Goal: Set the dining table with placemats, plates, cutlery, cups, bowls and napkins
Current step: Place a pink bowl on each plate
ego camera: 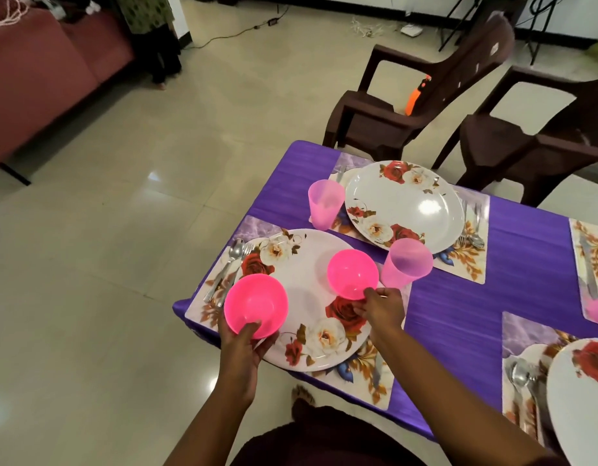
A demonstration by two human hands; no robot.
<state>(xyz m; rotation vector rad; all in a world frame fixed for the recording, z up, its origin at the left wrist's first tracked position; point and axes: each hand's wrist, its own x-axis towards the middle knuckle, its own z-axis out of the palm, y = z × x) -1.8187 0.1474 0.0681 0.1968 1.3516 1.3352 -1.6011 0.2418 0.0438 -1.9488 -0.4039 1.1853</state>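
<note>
While bowls were being set out | right hand pinched a pink bowl at the near plate's two o'clock | left hand clasped the spare bowl at nine o'clock | next: release, carry spare onward

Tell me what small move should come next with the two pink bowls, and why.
Probably let the right hand release its pink bowl on the near plate, then carry the left hand's bowl to the far plate, which shows a cup and cutlery but no bowl.
</note>
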